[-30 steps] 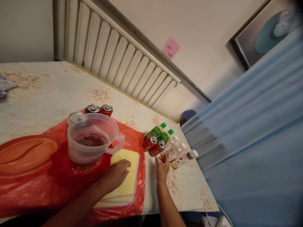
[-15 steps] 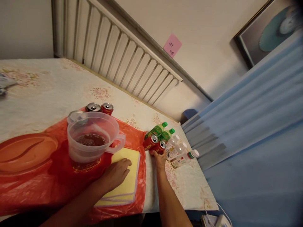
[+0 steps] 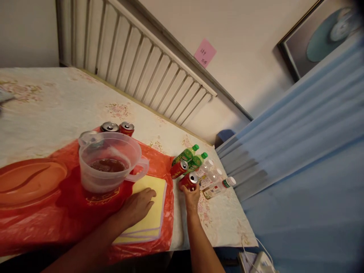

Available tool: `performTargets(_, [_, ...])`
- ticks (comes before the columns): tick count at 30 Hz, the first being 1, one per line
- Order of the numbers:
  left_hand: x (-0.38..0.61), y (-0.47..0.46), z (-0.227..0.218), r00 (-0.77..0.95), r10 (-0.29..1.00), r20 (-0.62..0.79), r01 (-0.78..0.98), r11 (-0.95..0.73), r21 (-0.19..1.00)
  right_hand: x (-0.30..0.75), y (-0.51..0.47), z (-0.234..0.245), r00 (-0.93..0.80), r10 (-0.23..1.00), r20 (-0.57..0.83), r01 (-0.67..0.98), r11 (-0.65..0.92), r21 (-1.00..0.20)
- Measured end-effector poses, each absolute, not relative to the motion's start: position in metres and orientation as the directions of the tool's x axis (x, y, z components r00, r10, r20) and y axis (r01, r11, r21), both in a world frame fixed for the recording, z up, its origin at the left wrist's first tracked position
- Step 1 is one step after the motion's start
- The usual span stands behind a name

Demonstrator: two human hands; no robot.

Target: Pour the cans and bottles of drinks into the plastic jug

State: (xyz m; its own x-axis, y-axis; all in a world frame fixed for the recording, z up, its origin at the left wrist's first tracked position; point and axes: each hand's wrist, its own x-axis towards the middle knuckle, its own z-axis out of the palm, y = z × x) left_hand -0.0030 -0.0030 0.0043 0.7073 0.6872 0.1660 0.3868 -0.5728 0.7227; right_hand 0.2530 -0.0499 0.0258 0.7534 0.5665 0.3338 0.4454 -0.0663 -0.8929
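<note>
My right hand (image 3: 192,196) is closed around a red drink can (image 3: 190,181) at the right of the table. Just behind it stands a second red can (image 3: 179,169), in front of two green-capped bottles (image 3: 196,161). My left hand (image 3: 139,205) lies on yellow cloths (image 3: 153,223) with purple edging, its fingers loosely stretched and nothing in them. Left of that hand stands a clear plastic jug (image 3: 109,182) with a handle, holding some dark, foamy liquid. Its orange lid (image 3: 31,182) rests at the far left.
Two more cans (image 3: 126,128) stand behind the jug, beside a clear container partly hidden by it. White-capped bottles (image 3: 217,189) stand right of the held can. Red plastic sheeting (image 3: 34,231) covers part of the flowered tablecloth (image 3: 74,102). A radiator (image 3: 136,60) lines the wall; a blue curtain (image 3: 298,170) hangs right.
The can in my right hand has shifted slightly toward me, opening a gap from the other red can. My left hand stays on the yellow cloths.
</note>
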Motion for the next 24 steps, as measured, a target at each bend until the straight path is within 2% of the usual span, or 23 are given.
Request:
performTargets(5, [-0.004,-0.003,0.007,0.699,0.7,0.144,0.408,-0.557,0.724,0.229,-0.064,0.047,0.645,0.63,0.433,0.551,0.01,-0.835])
performTargets(10, [-0.008,-0.008,0.018,0.694,0.707,0.136,0.416,-0.548,0.725,0.205,-0.058,0.082,0.464,0.694,0.55,0.694,0.101,-0.713])
performTargets(16, [-0.013,-0.014,0.023,0.683,0.713,0.159,0.415,-0.558,0.719,0.176,-0.032,0.132,0.162,0.671,0.724,0.884,0.227,-0.408])
performTargets(20, [-0.014,-0.015,0.024,0.665,0.731,0.154,0.418,-0.535,0.734,0.156,-0.011,0.162,-0.051,0.635,0.771,0.909,0.349,-0.227])
performTargets(24, [-0.015,-0.015,0.028,0.662,0.742,0.102,0.437,-0.493,0.752,0.135,0.008,0.185,-0.254,0.603,0.756,0.882,0.466,-0.075])
